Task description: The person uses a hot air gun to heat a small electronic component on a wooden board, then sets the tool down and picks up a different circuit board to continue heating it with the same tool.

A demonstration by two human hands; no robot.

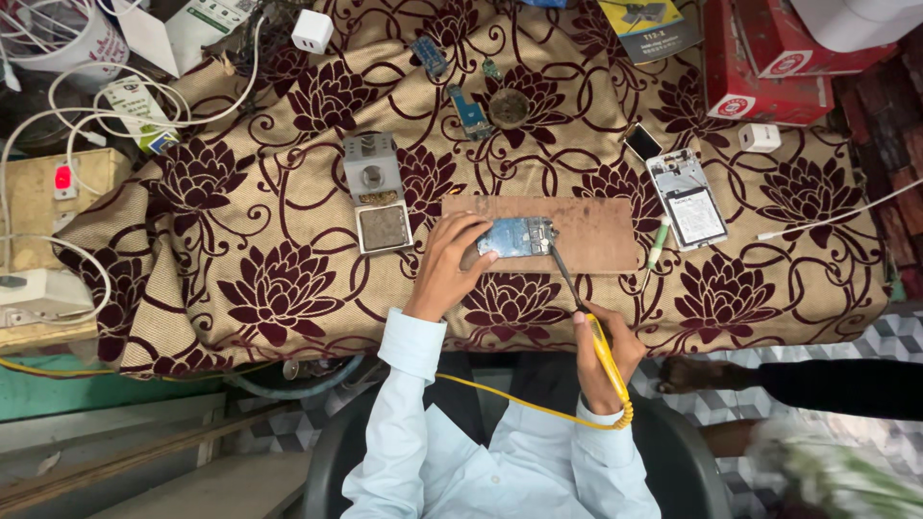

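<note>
A small blue circuit board lies flat on the near left part of a brown wooden board. A yellow-handled soldering iron slants up from below that board, its dark tip touching the circuit board's right edge.

The bench is covered with a woven cloth, beige and matt, with dark maroon flowers that look soft like velvet. Near the middle lies a flat wooden board, brown, dull and a little rough. On it rests a circuit board, bluish with small shiny metal parts. The soldering iron has a glossy yellow plastic handle and a dark metal shaft. Toward the left edge of the bench stands a grey metal holder, matt. Near the right edge, the opened phone shows smooth, pale plastic.
</note>
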